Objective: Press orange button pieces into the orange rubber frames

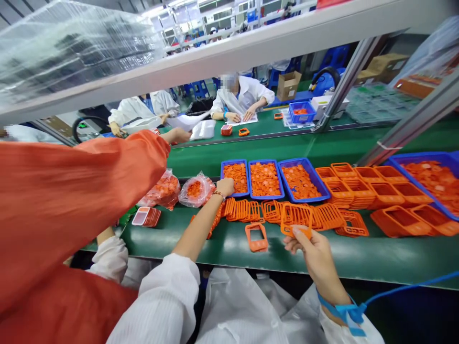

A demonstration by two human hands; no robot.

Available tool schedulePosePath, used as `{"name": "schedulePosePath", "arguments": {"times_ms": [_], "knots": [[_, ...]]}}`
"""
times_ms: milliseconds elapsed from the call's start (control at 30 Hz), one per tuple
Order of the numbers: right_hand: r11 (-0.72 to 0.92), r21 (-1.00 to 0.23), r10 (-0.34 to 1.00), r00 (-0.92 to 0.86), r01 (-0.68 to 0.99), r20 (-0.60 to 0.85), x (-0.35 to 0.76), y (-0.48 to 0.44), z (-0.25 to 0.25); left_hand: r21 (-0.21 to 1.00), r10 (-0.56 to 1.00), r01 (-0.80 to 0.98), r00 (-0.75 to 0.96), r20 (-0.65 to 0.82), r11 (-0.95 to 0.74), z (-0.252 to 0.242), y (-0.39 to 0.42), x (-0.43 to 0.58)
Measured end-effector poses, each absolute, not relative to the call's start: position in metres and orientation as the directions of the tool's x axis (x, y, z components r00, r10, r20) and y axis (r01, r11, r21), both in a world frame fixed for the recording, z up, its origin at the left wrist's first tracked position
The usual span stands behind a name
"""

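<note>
My right hand (311,244) pinches an orange plastic frame (297,220), held upright over the belt's near side. My left hand (225,186) is at the left edge of a blue tray (247,168) of small orange pieces; its fingers are hidden behind the back of the hand. Just in front of me a single orange frame (256,238) lies flat on the green surface. Between the trays and me runs a long row of leaning orange frames (244,210). A blue wrist strap (339,308) with a cord is on my right wrist.
Two more blue trays (278,195) (326,195) hold small orange pieces. Stacked orange frames (385,193) stand to the right. At left are bagged orange parts (196,190) and an orange sleeve (118,177) reaching across. A metal post (387,143) rises at right; co-workers sit opposite.
</note>
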State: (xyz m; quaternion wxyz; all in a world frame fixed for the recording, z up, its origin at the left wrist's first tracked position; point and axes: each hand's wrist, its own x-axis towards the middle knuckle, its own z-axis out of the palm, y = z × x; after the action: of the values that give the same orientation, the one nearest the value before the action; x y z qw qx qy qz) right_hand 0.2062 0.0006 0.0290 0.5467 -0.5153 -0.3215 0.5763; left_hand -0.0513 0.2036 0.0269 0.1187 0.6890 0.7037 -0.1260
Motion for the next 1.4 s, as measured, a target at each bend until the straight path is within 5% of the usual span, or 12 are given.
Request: {"name": "schedulePosePath", "arguments": {"times_ms": [700, 1033, 1400], "knots": [[-0.226, -0.927, 0.956, 0.113, -0.300, -0.270, 0.210, 0.008, 0.020, 0.060, 0.954, 0.998, 0.020, -0.298, -0.002, 0.016, 0.211, -0.056], [-0.216, -0.926, 0.961, 0.104, -0.308, -0.258, 0.207, 0.012, 0.014, 0.347, 0.993, 0.936, -0.018, -0.116, 0.057, 0.017, 0.210, -0.063], [-0.251, -0.924, 0.955, 0.080, -0.289, -0.285, 0.203, 0.016, 0.020, 0.680, 0.996, 0.730, -0.006, -0.087, 0.064, 0.036, 0.188, -0.058]]}}
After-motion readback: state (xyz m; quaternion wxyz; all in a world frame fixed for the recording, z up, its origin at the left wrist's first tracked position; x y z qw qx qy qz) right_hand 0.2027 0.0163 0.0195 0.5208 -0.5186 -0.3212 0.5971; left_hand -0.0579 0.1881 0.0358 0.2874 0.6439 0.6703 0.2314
